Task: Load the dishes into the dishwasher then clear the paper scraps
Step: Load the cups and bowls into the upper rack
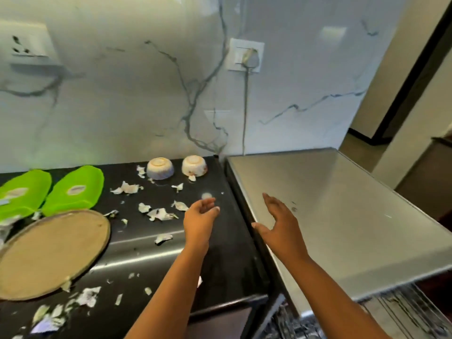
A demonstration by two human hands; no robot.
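Observation:
Two small ceramic bowls, one (pixel 160 168) and the other (pixel 194 166), sit upside down at the back of the black counter (pixel 227 241). A large round beige plate (pixel 51 253) lies at the left, with two green plastic dishes (pixel 73 190) behind it. Several torn paper scraps (pixel 159 214) are scattered over the counter. My left hand (pixel 200 218) hovers over the counter, fingers relaxed and holding nothing. My right hand (pixel 278 226) is held open above the edge of the grey dishwasher top (pixel 342 216). The dishwasher rack (pixel 401 314) shows at the bottom right.
A marble wall backs the counter, with a socket (pixel 245 55) and a cable running down behind the dishwasher. Another socket plate (pixel 27 42) is at the far left. A doorway opens at the right.

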